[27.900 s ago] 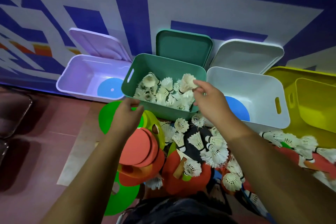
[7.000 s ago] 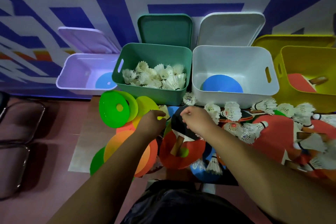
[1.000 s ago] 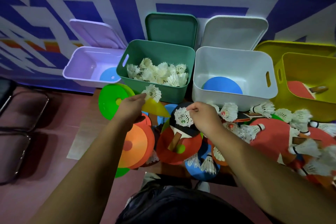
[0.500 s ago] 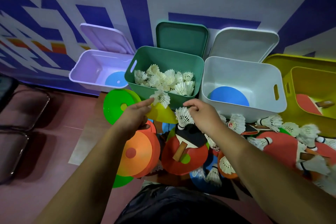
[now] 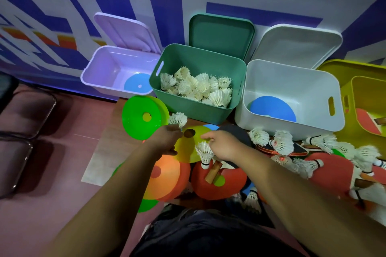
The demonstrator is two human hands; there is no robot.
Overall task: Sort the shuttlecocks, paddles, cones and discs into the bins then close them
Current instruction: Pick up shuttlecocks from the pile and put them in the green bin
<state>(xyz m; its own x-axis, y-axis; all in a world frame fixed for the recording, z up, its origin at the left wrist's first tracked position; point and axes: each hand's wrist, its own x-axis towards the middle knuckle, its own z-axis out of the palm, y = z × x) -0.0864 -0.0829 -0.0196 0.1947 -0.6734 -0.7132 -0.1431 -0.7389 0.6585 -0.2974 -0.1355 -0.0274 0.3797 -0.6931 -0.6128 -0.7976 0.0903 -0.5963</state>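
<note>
Head camera looks down on open bins standing along the far wall. Far left, the lilac bin [image 5: 100,81] holds one small blue disc [image 5: 136,85]. Nearer, a green cone [image 5: 135,123] lies at the desk [image 5: 96,158] edge. The left grip [image 5: 165,140] pinches a first shuttlecock [image 5: 178,119], feathers pointing far, just in front of the green bin [image 5: 188,108], which is heaped with white shuttlecocks [image 5: 198,86]. Between the grips lies a yellow cone [image 5: 188,146]. The right grip [image 5: 223,146] hovers over a black paddle [image 5: 238,131], index finger stretched left. A second shuttlecock [image 5: 203,153] touches its thumb side, cork down; whether it is clasped I cannot tell. Further right stand the white bin [image 5: 292,131] with a large blue disc [image 5: 271,108] and the yellow bin [image 5: 367,81] with a red paddle [image 5: 365,123].
</note>
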